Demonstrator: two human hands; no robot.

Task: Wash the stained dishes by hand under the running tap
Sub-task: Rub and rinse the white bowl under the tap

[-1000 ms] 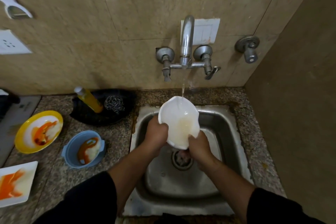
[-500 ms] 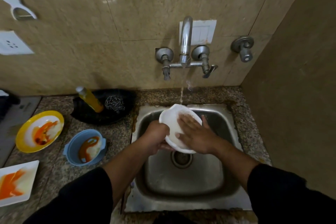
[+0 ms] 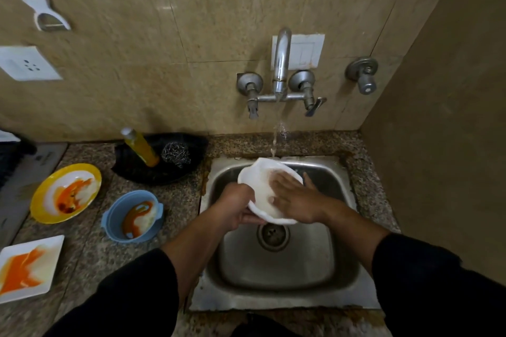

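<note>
A white bowl (image 3: 256, 179) is held over the steel sink (image 3: 276, 268), tilted toward the running tap (image 3: 280, 63), whose water stream lands at the bowl's far rim. My left hand (image 3: 235, 206) grips the bowl's left edge from below. My right hand (image 3: 294, 197) lies flat inside the bowl with its fingers spread against the inner surface. On the counter to the left stand a yellow plate (image 3: 41, 206), a blue bowl (image 3: 112, 220) and a white square plate (image 3: 52, 265), all smeared with orange sauce.
A black tray (image 3: 137, 169) behind the blue bowl holds a yellow soap bottle (image 3: 141, 148) and a steel scrubber (image 3: 175, 154). The granite counter (image 3: 90, 252) surrounds the sink. A wall rises close on the right. A second valve (image 3: 362, 74) sticks out of the back wall.
My right hand left the bowl's lower edge and came to rest flat inside it, and has since slid slightly further in. The bowl tipped flatter and lower over the sink.
</note>
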